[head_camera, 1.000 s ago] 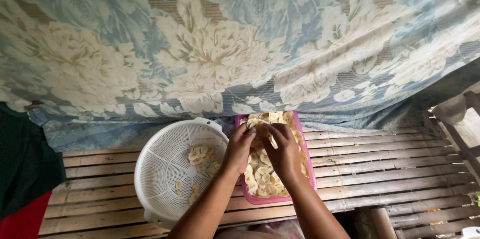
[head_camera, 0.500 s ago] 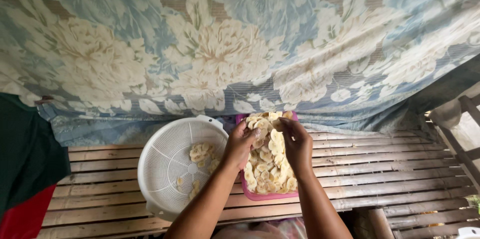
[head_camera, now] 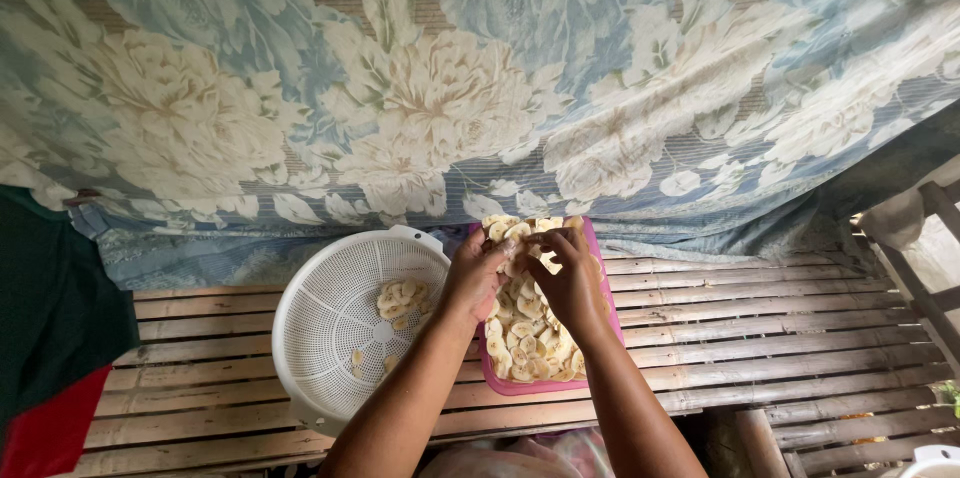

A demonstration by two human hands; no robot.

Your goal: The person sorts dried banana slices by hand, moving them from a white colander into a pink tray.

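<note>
A pink rectangular tray (head_camera: 612, 316) lies on the slatted bamboo bench (head_camera: 760, 338), covered with pale round banana slices (head_camera: 525, 338). Both hands hover over the tray's far half. My left hand (head_camera: 475, 276) and my right hand (head_camera: 570, 278) meet with fingertips together, pinching a slice between them above the other slices. To the left of the tray stands a white perforated plastic basket (head_camera: 320, 328) with a few slices (head_camera: 398, 300) lying in its bottom.
A blue cloth with large cream flowers (head_camera: 450, 88) hangs behind the bench and drapes onto its far edge. Dark green and red fabric (head_camera: 50, 358) sits at the left. Wooden bars (head_camera: 920, 268) stand at the right edge; a white rim (head_camera: 935, 460) shows bottom right.
Both hands have stayed over the tray, shifting slightly and drawing their fingertips together on a slice. Basket and tray have not moved.
</note>
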